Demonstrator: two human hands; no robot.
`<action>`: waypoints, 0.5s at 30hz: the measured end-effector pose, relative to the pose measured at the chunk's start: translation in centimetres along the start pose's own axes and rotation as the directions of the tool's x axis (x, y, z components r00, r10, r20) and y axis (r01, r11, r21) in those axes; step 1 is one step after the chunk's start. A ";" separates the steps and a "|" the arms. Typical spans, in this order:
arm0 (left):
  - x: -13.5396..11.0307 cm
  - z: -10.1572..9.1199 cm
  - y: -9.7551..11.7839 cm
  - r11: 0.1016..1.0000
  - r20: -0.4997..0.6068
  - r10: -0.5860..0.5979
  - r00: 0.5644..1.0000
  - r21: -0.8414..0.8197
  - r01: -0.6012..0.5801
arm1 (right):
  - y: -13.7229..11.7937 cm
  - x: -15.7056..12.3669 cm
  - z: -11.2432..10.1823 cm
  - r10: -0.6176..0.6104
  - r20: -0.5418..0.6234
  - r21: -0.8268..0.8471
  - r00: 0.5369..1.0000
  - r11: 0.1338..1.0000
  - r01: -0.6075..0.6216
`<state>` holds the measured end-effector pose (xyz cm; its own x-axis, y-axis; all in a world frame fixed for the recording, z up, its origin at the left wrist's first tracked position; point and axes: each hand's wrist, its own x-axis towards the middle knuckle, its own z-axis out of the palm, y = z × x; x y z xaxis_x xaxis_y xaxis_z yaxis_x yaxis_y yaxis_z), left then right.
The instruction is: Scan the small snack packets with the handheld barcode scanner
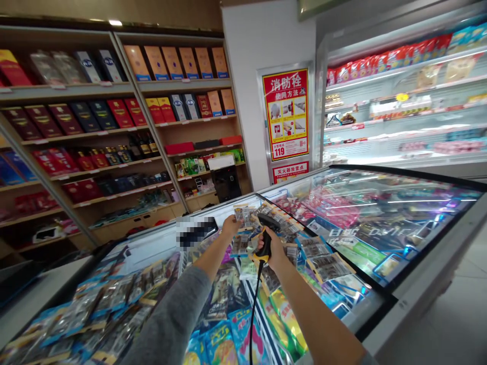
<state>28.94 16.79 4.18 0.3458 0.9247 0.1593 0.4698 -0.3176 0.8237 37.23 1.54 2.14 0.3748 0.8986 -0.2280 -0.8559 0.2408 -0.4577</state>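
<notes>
My left hand point(231, 225) is closed on a small clear snack packet point(241, 215), held up over the open chest freezer point(384, 299). My right hand point(272, 250) grips a black and yellow barcode scanner point(266, 234). The scanner's head points toward the packet, close beside it. A black cable point(254, 309) hangs down from the scanner's handle. My left arm wears a grey sleeve; my right forearm is bare. Below both hands lie several flat packets of food inside the freezer.
A sliding glass lid point(380, 213) covers the freezer's right half. Wooden shelves point(125, 132) with boxed bottles line the back wall. A red fire-hydrant poster point(286, 114) hangs on a white pillar. A lit refrigerated display point(407, 101) stands at the right.
</notes>
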 end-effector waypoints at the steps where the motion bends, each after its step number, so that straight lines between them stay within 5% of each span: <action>1: -1.0 -1.3 -0.5 0.999 -0.002 -0.004 1.000 -0.054 0.004 | 0.3 -0.4 0.1 -0.002 0.014 -0.008 1.000 1.000 0.002; 9: -11.5 -14.3 -8.9 0.854 -0.116 -0.181 0.977 -0.511 0.097 | 6.9 -4.6 1.8 0.043 0.208 -0.429 0.977 0.902 0.051; 12: -14.7 -16.9 -12.2 0.816 -0.185 -0.228 0.956 -0.571 0.084 | 10.9 -6.5 3.1 0.091 0.270 -0.549 0.958 0.832 0.075; 15: -16.7 -17.5 -14.2 0.802 -0.241 -0.219 0.946 -0.596 0.034 | 14.4 -8.5 4.1 0.150 0.326 -0.630 0.934 0.771 0.096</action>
<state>2.30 9.55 -0.62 0.0287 0.9945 0.1011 -0.0952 -0.0979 0.9906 20.32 -1.11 1.00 0.1057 0.9944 -0.0013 -0.3994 0.0412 -0.9158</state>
